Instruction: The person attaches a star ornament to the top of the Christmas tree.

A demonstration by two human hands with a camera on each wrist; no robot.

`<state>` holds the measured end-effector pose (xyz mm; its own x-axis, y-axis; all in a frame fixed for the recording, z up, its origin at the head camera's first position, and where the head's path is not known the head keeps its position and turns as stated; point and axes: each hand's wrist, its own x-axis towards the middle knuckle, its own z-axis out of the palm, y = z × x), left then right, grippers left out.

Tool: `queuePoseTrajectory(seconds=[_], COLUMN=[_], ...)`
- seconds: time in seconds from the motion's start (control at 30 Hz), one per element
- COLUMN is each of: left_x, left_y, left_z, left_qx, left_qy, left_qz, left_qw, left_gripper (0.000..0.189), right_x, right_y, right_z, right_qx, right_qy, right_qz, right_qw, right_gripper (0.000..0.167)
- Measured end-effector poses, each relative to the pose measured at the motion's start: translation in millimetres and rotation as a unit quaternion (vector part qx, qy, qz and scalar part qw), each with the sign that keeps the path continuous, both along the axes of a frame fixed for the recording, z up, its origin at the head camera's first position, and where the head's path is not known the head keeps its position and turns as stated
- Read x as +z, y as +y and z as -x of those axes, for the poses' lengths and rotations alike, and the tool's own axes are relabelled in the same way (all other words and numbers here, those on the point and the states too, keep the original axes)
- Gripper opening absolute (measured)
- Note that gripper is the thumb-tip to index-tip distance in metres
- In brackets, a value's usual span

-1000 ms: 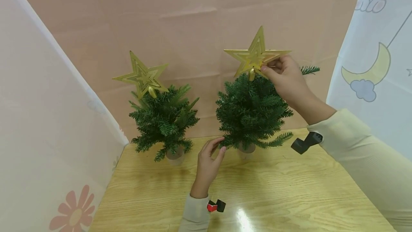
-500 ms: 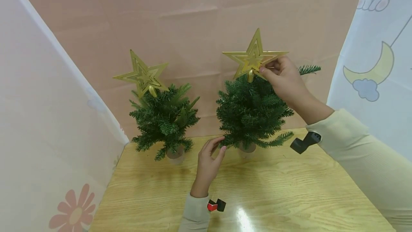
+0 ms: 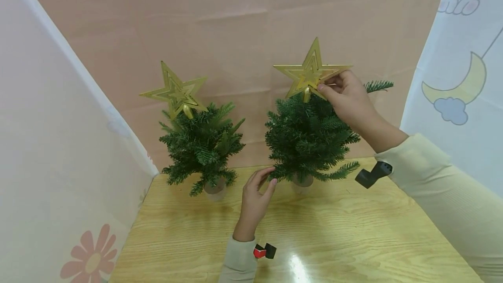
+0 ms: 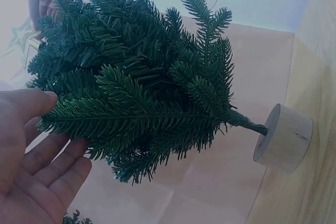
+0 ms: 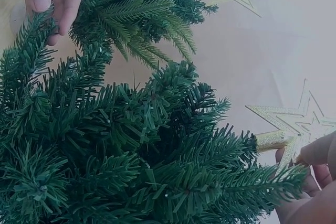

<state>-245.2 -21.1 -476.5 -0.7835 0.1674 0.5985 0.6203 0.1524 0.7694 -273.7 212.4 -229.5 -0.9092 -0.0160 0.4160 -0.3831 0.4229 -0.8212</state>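
Observation:
In the head view two small artificial Christmas trees stand side by side. On the right-hand Christmas tree (image 3: 308, 139) a gold star topper (image 3: 310, 71) stands upright, its socket (image 5: 273, 140) against the tree's top. My right hand (image 3: 349, 99) pinches this star at its lower right between thumb and fingers. Low on the same tree, my left hand (image 3: 255, 198) has gently bent fingers, with the tip of a branch (image 4: 79, 119) between thumb and fingers; thumb and fingers stand apart. The left-hand Christmas tree (image 3: 202, 143) carries a tilted gold star topper (image 3: 175, 93).
Both trees stand on round pale bases (image 4: 283, 137) on a light wooden table (image 3: 334, 230). A pinkish cloth (image 3: 235, 34) hangs behind them. Patterned white cloths (image 3: 78, 143) flank the table. One branch (image 3: 379, 85) sticks out beyond my right hand.
My right hand and the star have lowered very slightly on the right-hand tree. My left hand stays at the low branch. The view itself has shifted a little.

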Motion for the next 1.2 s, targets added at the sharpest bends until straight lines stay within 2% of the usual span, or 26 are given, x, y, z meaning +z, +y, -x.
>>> queuePoseTrajectory(seconds=[0.47,0.67,0.8,1.2], left_x=[-2.0,5.7,10.0,-2.3], left_y=[0.2,2.3,2.8,-1.0], left_z=[1.6,-3.0,-6.1,1.3], left_qx=[0.010,0.013,0.012,0.003], left_qy=[-0.002,-0.018,-0.012,-0.005], left_qz=[0.004,-0.004,-0.006,0.004], left_qw=[0.9999,0.9997,0.9998,1.0000], left_gripper=[0.034,0.034,0.034,0.035], right_x=[-2.6,-3.8,-3.7,-9.2], right_y=[1.6,1.6,1.5,5.0], right_z=[0.3,-0.5,-0.9,-0.1], right_qx=[-0.012,-0.016,-0.011,0.007], right_qy=[-0.008,-0.005,-0.003,-0.024], right_qz=[-0.040,-0.050,-0.051,-0.069], right_qw=[0.9991,0.9986,0.9986,0.9973], right_gripper=[0.036,0.032,0.032,0.038])
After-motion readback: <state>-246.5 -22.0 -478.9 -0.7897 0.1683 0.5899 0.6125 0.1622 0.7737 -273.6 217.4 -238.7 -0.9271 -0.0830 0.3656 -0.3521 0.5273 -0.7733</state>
